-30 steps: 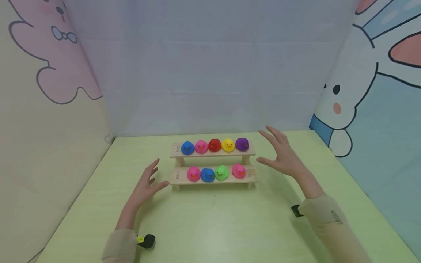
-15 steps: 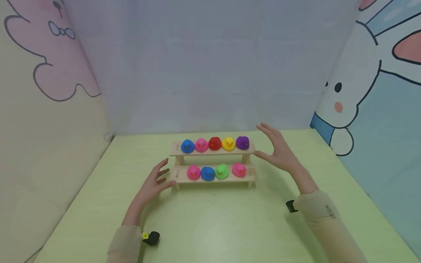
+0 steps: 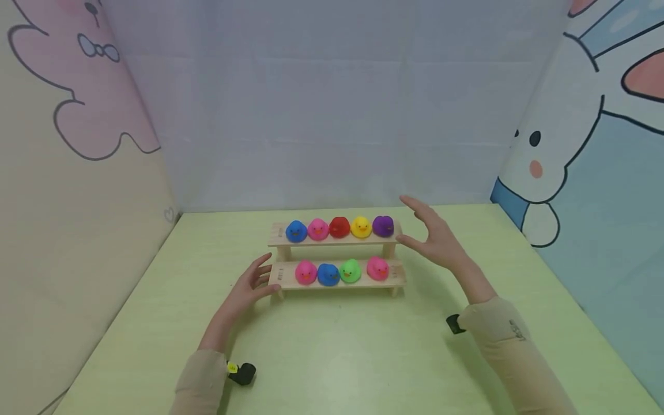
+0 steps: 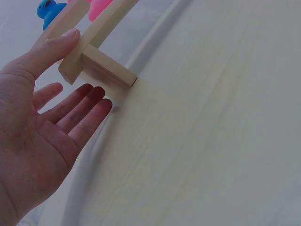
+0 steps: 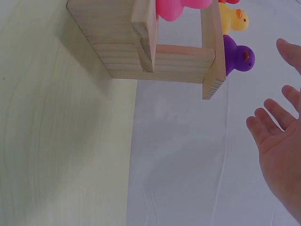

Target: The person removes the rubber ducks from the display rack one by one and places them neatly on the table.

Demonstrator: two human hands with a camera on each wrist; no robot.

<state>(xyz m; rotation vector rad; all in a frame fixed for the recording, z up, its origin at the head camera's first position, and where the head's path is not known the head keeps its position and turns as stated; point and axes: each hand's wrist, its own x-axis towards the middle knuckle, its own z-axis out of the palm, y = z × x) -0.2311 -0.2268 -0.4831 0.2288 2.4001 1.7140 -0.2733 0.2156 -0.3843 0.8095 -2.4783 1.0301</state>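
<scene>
A two-tier wooden stand with a lower plank and an upper plank holds rubber ducks. On top, from left, sit a blue duck, a pink one, a red duck, a yellow duck and a purple duck. Below are a pink duck, a blue one, a green duck and another pink duck. My left hand is at the lower plank's left end, thumb over its edge, fingers loose; contact is unclear. Beside the upper plank's right end, my right hand holds nothing, fingers spread.
The stand is on a pale green table before a whitish back curtain. Side walls carry a pink cartoon animal and a white rabbit. Black wrist cameras protrude from both sleeves.
Both hands have moved inward, the left hand rightward to the lower plank's end and the right hand leftward toward the upper plank's end. The ducks stay in their places on the stand.
</scene>
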